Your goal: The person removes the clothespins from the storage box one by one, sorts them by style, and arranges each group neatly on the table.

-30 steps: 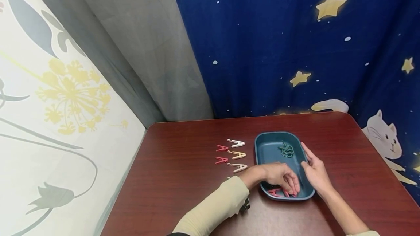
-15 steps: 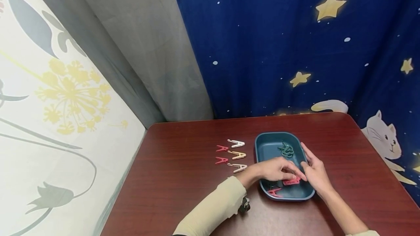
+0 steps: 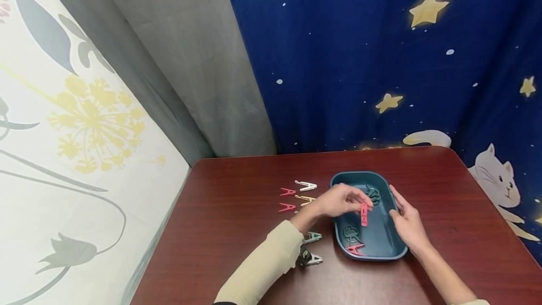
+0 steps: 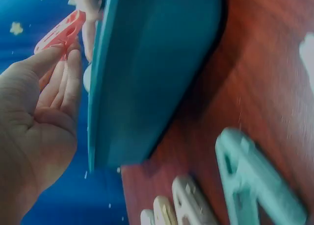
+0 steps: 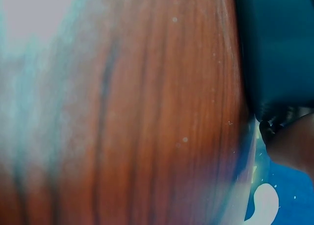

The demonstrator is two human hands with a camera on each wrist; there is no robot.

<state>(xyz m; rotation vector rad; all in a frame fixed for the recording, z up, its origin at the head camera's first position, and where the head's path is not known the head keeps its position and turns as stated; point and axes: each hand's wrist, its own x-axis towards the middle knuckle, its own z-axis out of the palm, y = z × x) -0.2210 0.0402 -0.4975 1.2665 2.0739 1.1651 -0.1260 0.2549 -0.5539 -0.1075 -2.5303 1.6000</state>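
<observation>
L hand (image 3: pixel 340 201) pinches 1 pink clothespin (image 3: pixel 364 215) btwn thumb & fingertips, hanging down above the inside of the blue tray (image 3: pixel 383 246); R hand (image 3: pixel 407 225) grips the tray's right rim, thumb at the rim, fingers along the outer wall. L arm wears a cream sleeve (image 3: pixel 262 262) w/ a small blk device (image 3: pixel 303 256) by the wrist. In the tray: 2 spots of green wire shapes, 1 bundle (image 3: pixel 373 195) at the far end (overlapping, can't count pcs) & 1 loop (image 3: pixel 351 234) at the near left, plus 1 pink-red pin (image 3: pixel 354 249) just below that loop. Left of tray, nearer col: 1 white pin (image 3: pixel 306 186), 1 yellow pin (image 3: pixel 304 199), 1 beige pin (image 4: pixel 192 203) mostly behind the arm in head view; outer col: 2 red pins (image 3: pixel 288 192). Left of tray's near end: 2 pale green pins (image 3: pixel 313 237), one partly behind the device. All on a glossy red-brown bench (image 3: pixel 237 229), wood grain, rounded far corners, glare in front of tray. Beyond tray, past bench edge: navy curtain (image 3: pixel 338 60) w/ white dots, 3 whole yellow stars (image 3: pixel 429 11), 1 white cat (image 3: pixel 495 178) to tray's right. Well left of tray: gray curtain (image 3: pixel 182 60), then white panel (image 3: pixel 34 201) w/ 1 big yellow flower print (image 3: pixel 95 124) & 1 gray-green tulip print (image 3: pixel 72 251).
</observation>
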